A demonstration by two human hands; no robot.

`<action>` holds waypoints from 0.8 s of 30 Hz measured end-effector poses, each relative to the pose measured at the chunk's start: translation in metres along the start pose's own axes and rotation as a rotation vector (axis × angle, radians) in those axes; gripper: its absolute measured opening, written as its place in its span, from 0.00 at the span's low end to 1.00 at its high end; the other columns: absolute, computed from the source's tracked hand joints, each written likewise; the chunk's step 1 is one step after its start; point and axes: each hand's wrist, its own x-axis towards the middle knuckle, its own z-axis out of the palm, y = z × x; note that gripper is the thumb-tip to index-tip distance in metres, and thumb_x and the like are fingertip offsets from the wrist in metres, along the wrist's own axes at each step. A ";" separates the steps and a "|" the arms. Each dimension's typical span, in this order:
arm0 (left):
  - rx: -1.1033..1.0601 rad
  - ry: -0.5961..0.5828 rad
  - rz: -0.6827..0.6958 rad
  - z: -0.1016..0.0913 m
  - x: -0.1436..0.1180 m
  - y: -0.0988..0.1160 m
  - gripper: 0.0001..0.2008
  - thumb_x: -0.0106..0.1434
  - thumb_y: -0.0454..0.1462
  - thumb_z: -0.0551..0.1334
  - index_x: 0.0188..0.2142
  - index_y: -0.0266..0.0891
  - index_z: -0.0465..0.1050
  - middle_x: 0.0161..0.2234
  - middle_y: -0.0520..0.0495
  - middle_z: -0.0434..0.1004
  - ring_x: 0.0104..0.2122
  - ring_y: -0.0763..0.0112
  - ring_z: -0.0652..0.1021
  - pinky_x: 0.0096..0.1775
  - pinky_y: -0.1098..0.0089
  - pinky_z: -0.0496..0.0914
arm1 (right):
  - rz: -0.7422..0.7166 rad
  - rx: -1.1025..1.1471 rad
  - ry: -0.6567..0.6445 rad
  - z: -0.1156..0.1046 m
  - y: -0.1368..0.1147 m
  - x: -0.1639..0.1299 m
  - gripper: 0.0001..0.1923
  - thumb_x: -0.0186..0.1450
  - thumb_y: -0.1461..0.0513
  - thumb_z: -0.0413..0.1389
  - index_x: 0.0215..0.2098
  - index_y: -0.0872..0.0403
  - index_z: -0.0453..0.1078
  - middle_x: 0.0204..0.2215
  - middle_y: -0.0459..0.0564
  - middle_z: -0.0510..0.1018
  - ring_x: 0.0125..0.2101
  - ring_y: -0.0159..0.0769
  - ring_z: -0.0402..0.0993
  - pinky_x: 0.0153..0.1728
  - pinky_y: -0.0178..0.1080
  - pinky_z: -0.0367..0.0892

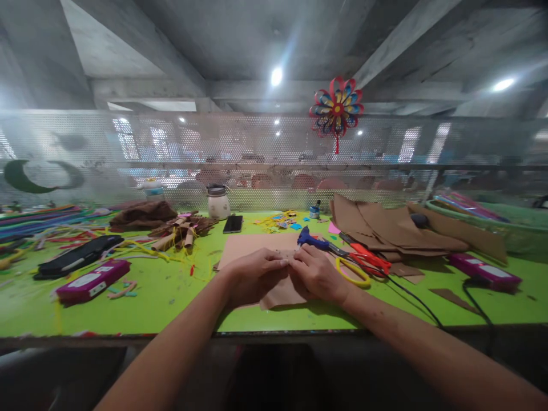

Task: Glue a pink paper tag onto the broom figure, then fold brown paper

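Note:
My left hand (pixel 256 273) and my right hand (pixel 320 273) meet at the middle of the table's near side, thumbs and fingertips pinched close together. Between and below them a piece of brown paper (pixel 280 295) is held at its upper edge, its lower part curling toward me. Under it lies a larger light brown sheet (pixel 244 245). Just beyond my right hand rests a blue glue gun (pixel 314 240). Beside it are orange-handled scissors (pixel 370 258) and a yellow-handled pair (pixel 353 274). What the fingertips do to the paper is partly hidden.
Brown paper sheets (pixel 381 225) are stacked at the right, near a green basket (pixel 509 228). Purple boxes lie left (pixel 92 281) and right (pixel 486 271), the right one with a cord. A phone (pixel 233 224), a jar (pixel 218 204) and a black case (pixel 79 257) stand farther left.

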 end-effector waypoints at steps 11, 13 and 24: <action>-0.196 0.049 -0.035 0.000 -0.004 0.004 0.17 0.61 0.47 0.57 0.40 0.36 0.74 0.37 0.43 0.75 0.34 0.69 0.73 0.38 0.69 0.65 | 0.417 0.651 0.167 0.002 0.010 0.001 0.14 0.62 0.57 0.52 0.44 0.56 0.68 0.34 0.52 0.72 0.35 0.37 0.67 0.36 0.40 0.65; -0.188 0.076 -0.039 0.002 -0.002 0.004 0.15 0.60 0.45 0.58 0.38 0.36 0.74 0.35 0.44 0.75 0.32 0.71 0.72 0.36 0.70 0.65 | 0.599 0.818 0.116 0.005 0.016 -0.001 0.17 0.63 0.53 0.50 0.43 0.57 0.68 0.30 0.49 0.72 0.30 0.34 0.68 0.31 0.37 0.65; 0.037 0.139 0.055 0.016 0.004 0.011 0.12 0.62 0.39 0.55 0.37 0.34 0.73 0.35 0.44 0.76 0.35 0.69 0.73 0.40 0.70 0.65 | 0.756 1.209 0.050 0.013 0.021 -0.004 0.16 0.55 0.52 0.59 0.31 0.58 0.72 0.28 0.47 0.74 0.28 0.32 0.67 0.29 0.34 0.62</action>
